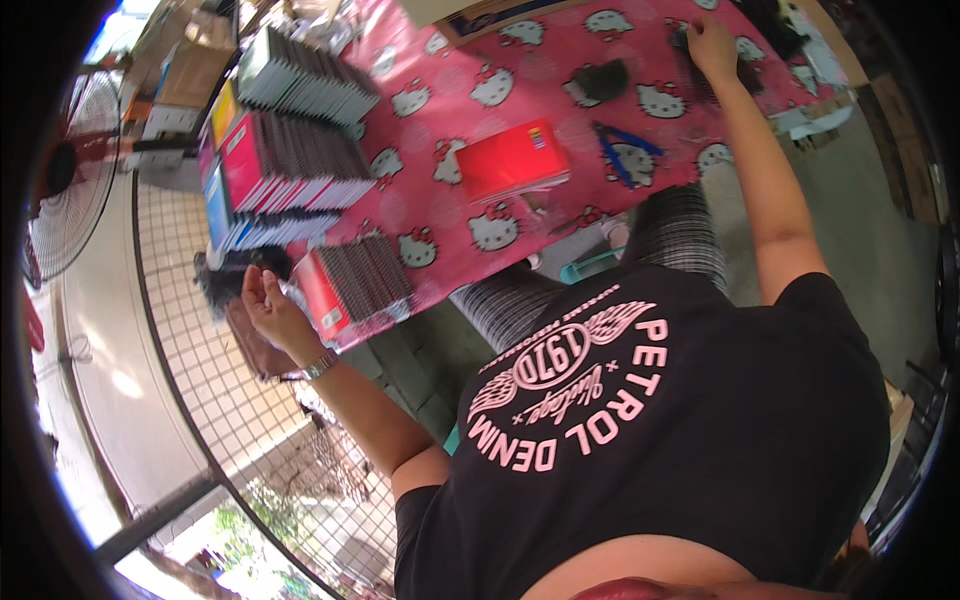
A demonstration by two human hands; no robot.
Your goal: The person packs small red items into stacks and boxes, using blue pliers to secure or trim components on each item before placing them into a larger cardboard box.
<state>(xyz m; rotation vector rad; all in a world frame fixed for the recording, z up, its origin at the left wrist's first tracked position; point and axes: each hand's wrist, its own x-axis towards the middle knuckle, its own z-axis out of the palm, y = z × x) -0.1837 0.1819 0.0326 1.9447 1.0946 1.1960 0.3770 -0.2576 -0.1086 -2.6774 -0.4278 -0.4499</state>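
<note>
Left hand is loosely spread, fingers a little curled, just left of a red stack on the bench; taller stacks stand beyond it. Right hand reaches over a dark heap; whether its fingers pinch any of it, I cannot tell. Nearer the body than that hand lie blue pliers; between the 2 hands, red books.

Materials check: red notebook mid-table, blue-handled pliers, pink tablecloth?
Red notebook: paper pages, pale edges showing; smooth cover, probably coated card.
Blue-handled pliers: likely metal, with plastic or rubber grips, judging by the solid blue colour.
Pink tablecloth: thin printed sheet, perhaps vinyl; the far-left brightness hints at sheen, but fabric isn't ruled out.
</note>
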